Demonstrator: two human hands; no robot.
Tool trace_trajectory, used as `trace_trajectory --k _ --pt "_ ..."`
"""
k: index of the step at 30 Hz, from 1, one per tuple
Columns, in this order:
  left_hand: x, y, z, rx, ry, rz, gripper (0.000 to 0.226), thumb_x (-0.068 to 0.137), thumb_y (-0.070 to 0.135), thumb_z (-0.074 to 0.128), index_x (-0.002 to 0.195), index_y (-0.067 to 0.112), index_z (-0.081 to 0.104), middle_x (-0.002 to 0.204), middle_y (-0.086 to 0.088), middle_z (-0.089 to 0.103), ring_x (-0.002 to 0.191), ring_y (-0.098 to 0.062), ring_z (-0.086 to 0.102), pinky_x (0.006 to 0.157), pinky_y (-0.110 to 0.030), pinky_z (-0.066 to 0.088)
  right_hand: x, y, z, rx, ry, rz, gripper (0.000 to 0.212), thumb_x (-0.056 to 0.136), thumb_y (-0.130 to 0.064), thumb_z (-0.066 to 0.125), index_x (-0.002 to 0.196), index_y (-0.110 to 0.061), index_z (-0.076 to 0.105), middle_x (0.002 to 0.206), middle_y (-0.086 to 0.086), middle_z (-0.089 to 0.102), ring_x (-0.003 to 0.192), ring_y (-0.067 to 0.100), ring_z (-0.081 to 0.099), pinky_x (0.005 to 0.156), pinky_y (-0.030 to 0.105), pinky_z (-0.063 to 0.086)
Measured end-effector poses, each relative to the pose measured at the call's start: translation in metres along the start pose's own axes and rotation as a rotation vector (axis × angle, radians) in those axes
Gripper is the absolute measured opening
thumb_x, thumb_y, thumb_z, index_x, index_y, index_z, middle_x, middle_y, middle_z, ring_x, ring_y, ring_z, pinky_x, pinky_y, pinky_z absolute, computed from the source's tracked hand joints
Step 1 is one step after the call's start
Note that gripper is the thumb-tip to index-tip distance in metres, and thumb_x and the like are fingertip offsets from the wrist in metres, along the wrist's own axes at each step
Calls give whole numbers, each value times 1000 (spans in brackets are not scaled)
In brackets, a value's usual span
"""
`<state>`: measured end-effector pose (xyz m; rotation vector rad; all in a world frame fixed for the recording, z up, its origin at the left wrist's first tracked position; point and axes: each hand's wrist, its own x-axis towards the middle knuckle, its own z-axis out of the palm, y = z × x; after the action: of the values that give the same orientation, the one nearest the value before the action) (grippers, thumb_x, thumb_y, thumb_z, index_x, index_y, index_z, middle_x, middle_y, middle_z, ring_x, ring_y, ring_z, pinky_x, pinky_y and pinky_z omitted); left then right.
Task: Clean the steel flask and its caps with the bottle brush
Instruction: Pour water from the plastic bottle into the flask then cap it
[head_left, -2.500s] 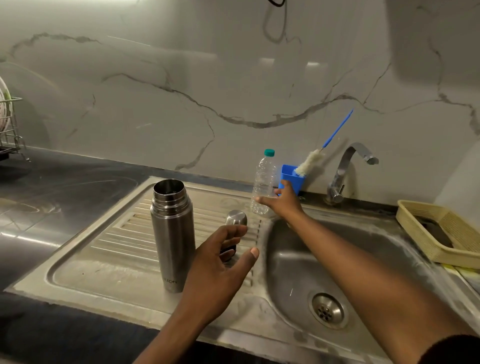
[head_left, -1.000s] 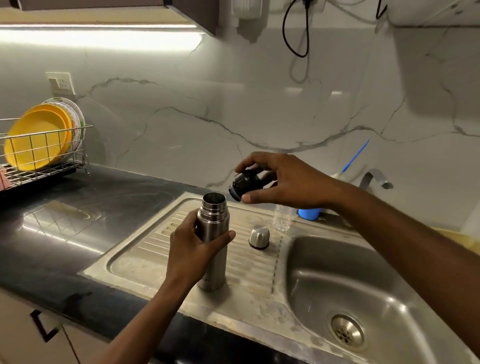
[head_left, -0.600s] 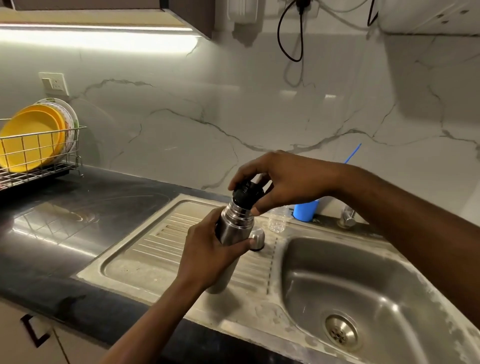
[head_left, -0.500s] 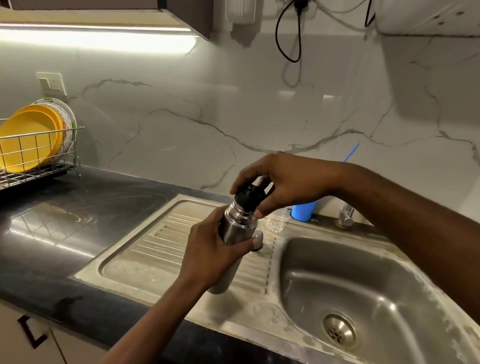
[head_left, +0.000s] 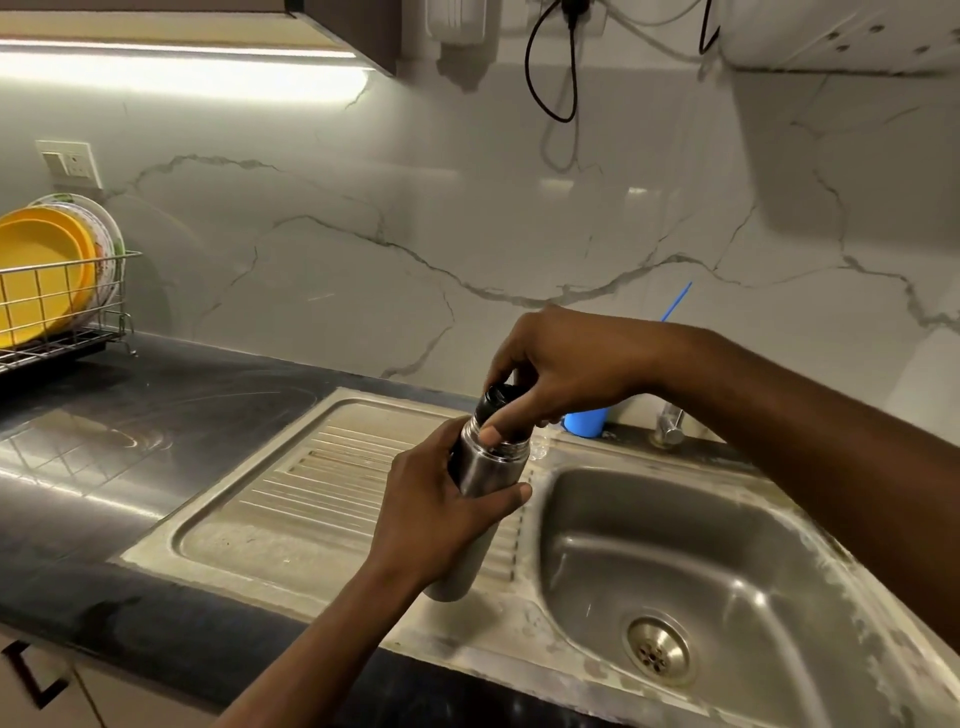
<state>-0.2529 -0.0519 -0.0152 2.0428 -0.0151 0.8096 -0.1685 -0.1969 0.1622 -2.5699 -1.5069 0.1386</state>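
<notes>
Gripping with left hand (head_left: 436, 519), we hold steel flask (head_left: 488, 470) tilted, just left of sink basin (head_left: 810, 540). Black cap (head_left: 493, 401) at flask mouth, pinched by right hand (head_left: 566, 364). Our judgement: cap square to threads, flask body firm, twist without forcing.

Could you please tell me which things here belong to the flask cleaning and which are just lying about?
For the job: flask, cap, brush, sink, tap.
Lying about: dish rack, plates, cable, switch.
</notes>
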Motion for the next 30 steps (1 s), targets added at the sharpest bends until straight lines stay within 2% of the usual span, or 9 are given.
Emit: trace_trajectory --k 4,7,11,13,17,20,22,26,30 --pt "-1 1 2 14 14 3 78 68 56 93 133 50 52 105 37 61 90 13 64 78 -5 49 1 -6 12 -148 82 115 63 84 -74 65 70 -13 69 54 -3 67 50 10 68 50 19 46" --pt "-2 1 2 14 4 -9 75 68 56 92 133 43 56 105 29 64 95 -2 70 81 -10 52 3 -5 18 -273 149 129 70 86 -82 54 62 -16 61 53 -7 55 49 8 53 51 21 37" --pt "-4 0 -1 -7 -13 -4 69 68 49 95 125 46 57 101 36 63 94 6 68 74 -5 52 -7 -1 0 -57 -40 16 52 86 -59 76 132 -36 66 112 -19 69 96 1 69 83 21 55" --pt "-5 -1 -2 -21 -15 -4 68 67 48 96 122 46 58 100 35 65 98 15 64 75 -1 49 -9 3 -4 -13 -125 -57 56 87 -38 83 139 -36 62 124 -18 68 102 -2 69 88 19 56" --pt "-4 -2 -1 -8 -1 3 69 66 49 96 124 48 57 102 38 63 95 17 63 74 -2 50 -5 5 5 -57 -12 -20 38 90 -59 73 107 -25 76 90 -10 77 78 2 70 68 21 52" --pt "-4 -1 1 11 12 -2 76 67 51 94 133 42 58 110 29 66 92 3 67 82 -10 52 1 2 17 -193 71 106 66 88 -79 54 68 -17 65 57 -6 63 53 10 59 54 22 40" --pt "-3 -1 1 25 8 -4 75 68 52 94 133 38 59 112 23 69 96 -3 68 85 -14 53 2 1 21 -278 104 127 73 88 -83 46 64 -16 60 56 -5 55 53 10 49 56 25 37" --pt "-3 -3 -1 25 -7 1 71 67 52 94 126 45 56 104 33 63 90 12 63 80 -10 52 -6 2 4 -80 -34 40 54 87 -63 73 131 -33 65 115 -13 71 99 5 69 83 24 54" --pt "-2 -6 -3 16 2 -10 72 65 54 94 128 39 62 108 24 70 94 8 66 80 -14 54 -7 7 3 -5 -88 -79 56 86 -24 83 137 -32 63 125 -12 70 106 3 69 88 20 55"
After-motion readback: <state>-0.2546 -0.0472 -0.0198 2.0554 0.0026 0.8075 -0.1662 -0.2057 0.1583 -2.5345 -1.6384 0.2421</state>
